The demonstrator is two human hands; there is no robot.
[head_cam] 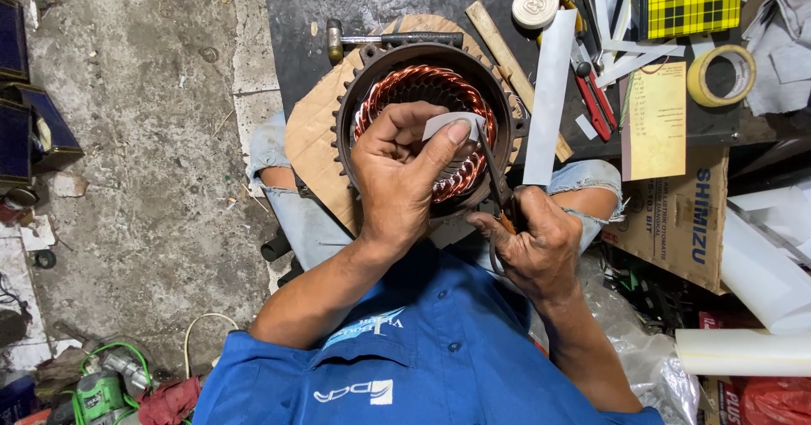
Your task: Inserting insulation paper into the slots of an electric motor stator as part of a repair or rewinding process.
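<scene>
Left hand (405, 176) pinching white paper strip (448, 123) over stator (427, 129) at frame centre; right hand (532, 243) clamped on scissors (498, 180), trimming it.

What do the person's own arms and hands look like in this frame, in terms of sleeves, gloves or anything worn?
Both hands are bare: no gloves, rings or watch show on the left hand or the right hand. The forearms are uncovered too. A bright blue short-sleeved work shirt with a collar, dark buttons and white chest markings ends above the elbows.

stator (427, 87) on cardboard sheet (317, 133) on lap, hammer (380, 40) behind it, paper strip (549, 95) right, tape roll (721, 76) far right
</scene>
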